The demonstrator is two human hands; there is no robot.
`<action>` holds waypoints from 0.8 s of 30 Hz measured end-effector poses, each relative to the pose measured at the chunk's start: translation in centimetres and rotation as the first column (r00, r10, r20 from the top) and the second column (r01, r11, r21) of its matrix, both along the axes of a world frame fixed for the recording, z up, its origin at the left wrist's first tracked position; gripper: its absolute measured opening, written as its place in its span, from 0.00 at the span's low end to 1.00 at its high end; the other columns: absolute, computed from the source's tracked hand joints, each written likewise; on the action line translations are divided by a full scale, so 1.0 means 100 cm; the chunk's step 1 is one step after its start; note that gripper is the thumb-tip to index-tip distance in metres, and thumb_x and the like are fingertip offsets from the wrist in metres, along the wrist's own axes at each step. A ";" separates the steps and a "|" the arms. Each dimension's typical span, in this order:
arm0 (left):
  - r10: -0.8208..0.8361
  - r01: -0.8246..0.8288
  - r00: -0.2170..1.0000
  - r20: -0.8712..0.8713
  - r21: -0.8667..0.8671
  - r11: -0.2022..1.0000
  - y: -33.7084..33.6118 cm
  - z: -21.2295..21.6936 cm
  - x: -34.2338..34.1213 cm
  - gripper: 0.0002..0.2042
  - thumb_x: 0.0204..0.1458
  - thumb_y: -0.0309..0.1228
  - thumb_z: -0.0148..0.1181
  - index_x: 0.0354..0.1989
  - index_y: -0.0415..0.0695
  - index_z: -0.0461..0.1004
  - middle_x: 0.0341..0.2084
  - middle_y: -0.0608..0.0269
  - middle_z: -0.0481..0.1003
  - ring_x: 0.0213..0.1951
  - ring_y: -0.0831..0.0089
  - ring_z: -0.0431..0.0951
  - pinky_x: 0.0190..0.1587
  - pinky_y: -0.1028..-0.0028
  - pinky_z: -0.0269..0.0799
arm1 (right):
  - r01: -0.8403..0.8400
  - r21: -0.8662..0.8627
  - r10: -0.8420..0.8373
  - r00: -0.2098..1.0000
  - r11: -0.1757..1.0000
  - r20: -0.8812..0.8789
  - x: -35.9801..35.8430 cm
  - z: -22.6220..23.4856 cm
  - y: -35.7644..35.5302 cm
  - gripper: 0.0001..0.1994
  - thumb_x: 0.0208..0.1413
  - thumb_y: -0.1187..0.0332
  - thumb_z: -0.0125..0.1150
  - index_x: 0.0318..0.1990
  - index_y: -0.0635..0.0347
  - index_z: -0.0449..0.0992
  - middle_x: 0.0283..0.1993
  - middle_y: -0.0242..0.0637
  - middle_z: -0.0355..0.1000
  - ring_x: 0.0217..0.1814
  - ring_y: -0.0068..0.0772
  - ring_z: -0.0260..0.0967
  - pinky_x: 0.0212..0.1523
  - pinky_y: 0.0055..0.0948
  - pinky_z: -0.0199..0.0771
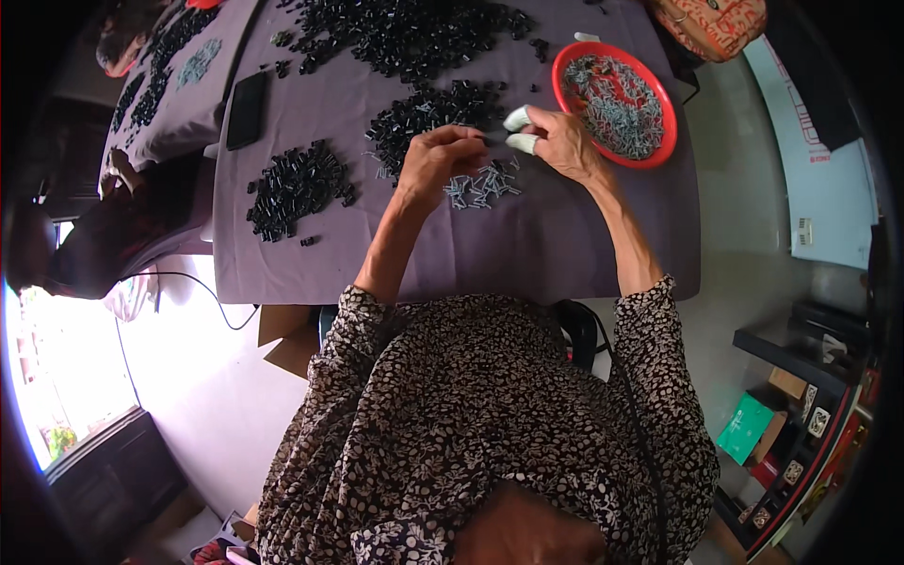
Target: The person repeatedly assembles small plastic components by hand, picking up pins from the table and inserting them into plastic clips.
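My left hand (436, 162) is closed in a pinch, with a small black plastic piece (493, 138) at its fingertips. Facing it, my right hand (563, 146) wears white covers on the thumb and a finger. Those two tips are drawn close together near the black piece; anything between them is too small to make out. Just below the hands lies a loose heap of small grey screws or pins (482, 186). Behind my left hand spreads a pile of small black pieces (424, 113). A red plastic bowl (670, 141) of similar grey pins stands beside my right hand.
Another heap of black pieces (299, 191) lies on the purple tablecloth (377, 273) at left, with a large pile (405, 38) farther back. A black phone (247, 111) lies near the left edge. Another person's hand (121, 168) shows at a neighbouring table. An orange patterned bag (711, 26) sits far right.
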State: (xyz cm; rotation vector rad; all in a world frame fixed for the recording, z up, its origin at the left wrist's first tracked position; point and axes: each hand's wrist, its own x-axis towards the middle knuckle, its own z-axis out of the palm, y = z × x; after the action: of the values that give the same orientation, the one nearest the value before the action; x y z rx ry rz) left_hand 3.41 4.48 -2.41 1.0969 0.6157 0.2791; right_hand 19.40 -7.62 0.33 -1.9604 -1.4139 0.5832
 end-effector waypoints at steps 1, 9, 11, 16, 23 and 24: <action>-0.004 0.004 1.000 -0.002 0.001 1.000 0.001 -0.001 -0.002 0.07 0.49 0.27 0.55 0.34 0.37 0.73 0.25 0.61 0.75 0.27 0.77 0.74 0.30 0.80 0.70 | 0.004 0.001 -0.004 1.000 1.000 -0.002 0.007 -0.012 -0.005 0.08 0.46 0.73 0.57 0.36 0.60 0.73 0.30 0.40 0.74 0.32 0.32 0.72 0.32 0.26 0.69; 0.069 -0.054 0.996 0.062 -0.222 0.974 -0.002 -0.014 -0.018 0.05 0.50 0.24 0.51 0.33 0.39 0.71 0.28 0.59 0.74 0.28 0.73 0.74 0.32 0.76 0.72 | -0.228 0.057 0.176 0.867 0.972 0.467 0.006 -0.050 -0.013 0.07 0.42 0.79 0.53 0.30 0.60 0.72 0.23 0.38 0.64 0.28 0.42 0.65 0.31 0.37 0.65; 0.068 -0.045 0.994 0.081 -0.259 0.965 -0.003 -0.014 -0.018 0.05 0.50 0.24 0.51 0.33 0.39 0.71 0.28 0.59 0.74 0.28 0.73 0.74 0.32 0.76 0.72 | -0.250 0.053 0.196 0.858 0.967 0.475 0.008 -0.052 -0.012 0.03 0.41 0.78 0.52 0.27 0.61 0.69 0.23 0.39 0.64 0.28 0.42 0.65 0.31 0.37 0.63; 0.049 0.012 0.985 0.168 -0.349 0.937 -0.006 -0.019 -0.017 0.06 0.50 0.26 0.51 0.35 0.39 0.70 0.27 0.58 0.73 0.29 0.72 0.74 0.33 0.74 0.72 | -0.242 0.082 0.189 0.894 0.967 0.406 0.010 -0.049 -0.016 0.03 0.40 0.77 0.53 0.25 0.64 0.66 0.24 0.41 0.66 0.29 0.45 0.65 0.32 0.35 0.63; 0.104 -0.012 0.974 0.200 -0.416 0.909 -0.017 -0.013 -0.017 0.06 0.52 0.26 0.51 0.36 0.39 0.70 0.28 0.59 0.73 0.30 0.72 0.74 0.36 0.72 0.72 | -0.109 0.154 0.108 0.994 0.982 0.013 -0.019 0.005 -0.017 0.08 0.38 0.78 0.52 0.30 0.66 0.68 0.27 0.44 0.69 0.26 0.44 0.66 0.30 0.32 0.66; 0.110 -0.010 0.967 0.231 -0.396 0.918 -0.020 -0.009 -0.016 0.05 0.52 0.25 0.51 0.36 0.38 0.69 0.28 0.60 0.73 0.31 0.72 0.74 0.37 0.72 0.72 | -0.117 0.144 0.109 0.992 0.983 0.059 -0.024 0.012 -0.014 0.09 0.37 0.79 0.52 0.31 0.65 0.68 0.27 0.44 0.69 0.27 0.43 0.67 0.29 0.32 0.66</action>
State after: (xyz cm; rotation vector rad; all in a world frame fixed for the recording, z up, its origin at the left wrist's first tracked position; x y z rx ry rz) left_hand 1.77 2.48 -3.36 0.6426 0.4540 0.3252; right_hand 17.02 -8.98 1.51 -1.7995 -1.5620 0.4683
